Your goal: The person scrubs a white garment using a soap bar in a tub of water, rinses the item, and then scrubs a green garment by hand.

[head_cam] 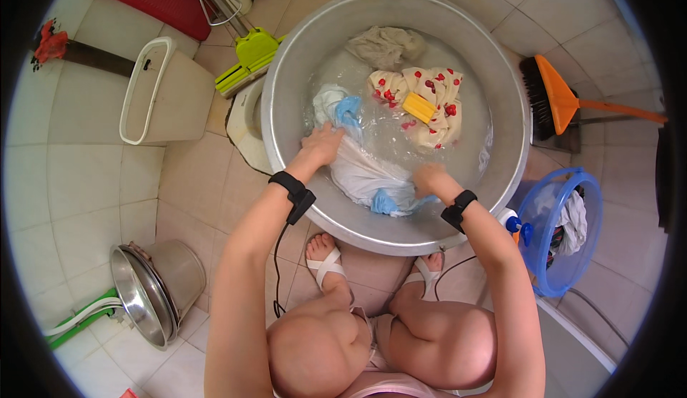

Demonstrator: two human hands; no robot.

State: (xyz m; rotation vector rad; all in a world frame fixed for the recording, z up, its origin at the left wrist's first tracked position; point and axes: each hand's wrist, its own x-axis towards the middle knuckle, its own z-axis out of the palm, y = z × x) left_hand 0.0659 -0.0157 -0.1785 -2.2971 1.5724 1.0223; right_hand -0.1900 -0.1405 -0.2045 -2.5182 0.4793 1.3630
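Note:
A large round metal basin point(397, 231) with water in it stands before me. My left hand point(323, 143) grips the upper left part of a wet white and light blue cloth point(365, 172) in the water. On that cloth's right end my right hand point(429, 179) is closed, its fingers partly hidden. Farther back, a cream cloth with red printed fruit point(446, 129) lies bunched, partly above the water. A yellow bar of soap point(419, 107) rests on it. Behind that sits a crumpled greyish-beige cloth point(385, 45).
At right stand a blue plastic basket point(582, 269) holding clothes, a bottle with a blue cap point(514, 223) and an orange broom point(555, 94). To the left are a lime-green mop point(256, 49), a pale waste bin point(177, 94) and metal bowls against a bucket point(140, 296).

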